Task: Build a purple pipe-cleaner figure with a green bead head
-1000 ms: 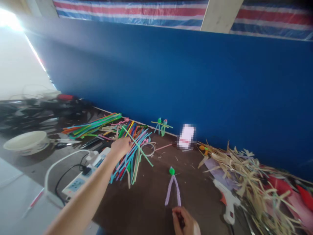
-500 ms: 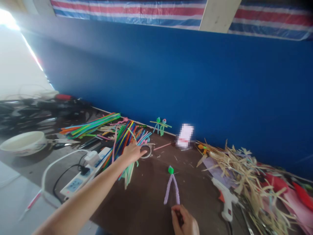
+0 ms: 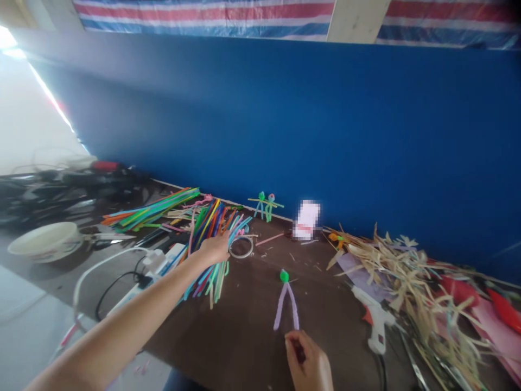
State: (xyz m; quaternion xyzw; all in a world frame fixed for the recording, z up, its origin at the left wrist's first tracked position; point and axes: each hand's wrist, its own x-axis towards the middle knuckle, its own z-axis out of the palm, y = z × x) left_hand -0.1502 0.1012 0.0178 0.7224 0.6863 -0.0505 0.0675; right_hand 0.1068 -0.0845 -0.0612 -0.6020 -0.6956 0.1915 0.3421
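Note:
My left hand (image 3: 215,250) reaches into a pile of colourful pipe cleaners (image 3: 203,231), fingers curled down among the stems with their tips hidden. Just right of it lies a pale ring (image 3: 241,247), like a roll of tape. A small pipe-cleaner figure with a green head (image 3: 284,276) and two lilac legs (image 3: 279,308) lies flat on the table in front of me. Close to the end of its right leg, my right hand (image 3: 309,358) is curled, thumb and forefinger together. Whether anything is pinched there is hidden.
Two pipe-cleaner figures (image 3: 266,205) stand against the blue wall. On the right are a white glue gun (image 3: 376,323) and a heap of dry straw-like strips (image 3: 391,266). Leftward are a power strip (image 3: 134,290), scissors (image 3: 109,237) and a white bowl (image 3: 46,243).
My left hand has shifted slightly left and away from the ring, deeper into the pipe cleaners. A light green stem by its fingers is no longer visible. My right hand stays curled near the lilac leg.

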